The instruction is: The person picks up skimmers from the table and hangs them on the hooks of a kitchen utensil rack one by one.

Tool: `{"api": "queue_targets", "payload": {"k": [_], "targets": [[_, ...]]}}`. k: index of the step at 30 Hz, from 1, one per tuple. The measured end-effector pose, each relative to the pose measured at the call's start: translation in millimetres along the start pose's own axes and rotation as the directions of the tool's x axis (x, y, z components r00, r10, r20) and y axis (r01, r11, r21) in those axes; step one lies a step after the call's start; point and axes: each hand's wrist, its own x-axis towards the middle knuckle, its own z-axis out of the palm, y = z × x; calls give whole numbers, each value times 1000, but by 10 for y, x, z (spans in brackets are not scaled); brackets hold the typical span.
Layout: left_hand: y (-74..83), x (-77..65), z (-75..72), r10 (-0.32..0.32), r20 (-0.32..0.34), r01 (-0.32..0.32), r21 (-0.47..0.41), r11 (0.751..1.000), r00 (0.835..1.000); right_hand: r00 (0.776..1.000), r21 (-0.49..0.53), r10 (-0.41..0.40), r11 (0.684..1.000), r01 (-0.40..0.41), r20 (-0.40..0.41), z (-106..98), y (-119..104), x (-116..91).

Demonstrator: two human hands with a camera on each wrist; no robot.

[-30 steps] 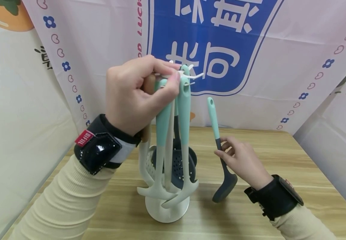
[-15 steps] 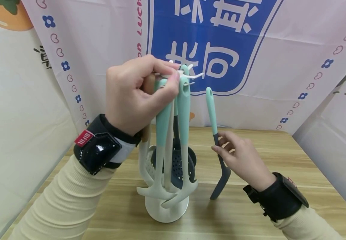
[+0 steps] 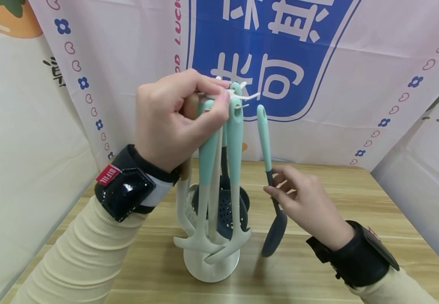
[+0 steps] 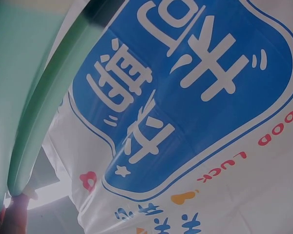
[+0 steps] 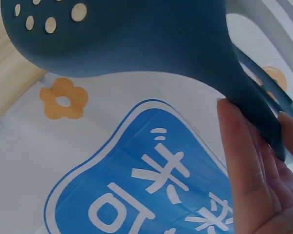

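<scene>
In the head view my left hand (image 3: 177,116) pinches the top of a white utensil stand (image 3: 211,270) beside its hooks. Mint-handled utensils with pale heads (image 3: 235,147) hang at the front of the stand. Behind them hang a dark perforated skimmer (image 3: 224,211) and a pale utensil with a brown handle, partly hidden by my hand. To the right, my right hand (image 3: 312,204) pinches the dark neck of a slotted spoon (image 3: 264,135), its mint handle up and its head down. The right wrist view shows round holes in that slotted spoon (image 5: 151,44).
The stand is on a wood-grain table (image 3: 356,253). A printed cloth (image 3: 139,33) with a blue sign pattern hangs behind it. Pale cloth also hangs at both sides. In the left wrist view, mint handles (image 4: 24,97) fill the left edge.
My right hand has raised the slotted spoon slightly and shifted it left toward the stand, turning its head about the handle. My left hand keeps its place at the stand's top.
</scene>
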Motion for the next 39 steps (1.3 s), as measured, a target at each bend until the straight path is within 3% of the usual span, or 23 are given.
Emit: {"api": "queue_targets", "payload": {"k": [8,19,26,39], "targets": [[12,1,0,-4,-2,4,6,1000,1000,998,37,-52,998,53,-32,-5,-73,-26],[23,-2,6,-20,-17,20,5,1000,1000,997,74,-59,995,63,-57,-23,-169,-52],[24,-4,8,-26,-16,26,6,1000,1000,990,90,-114,988,122,-89,-30,-216,-31],[5,-14,9,-23,-18,23,11,1000,1000,991,79,-103,991,110,-87,-34,-304,-3]]}}
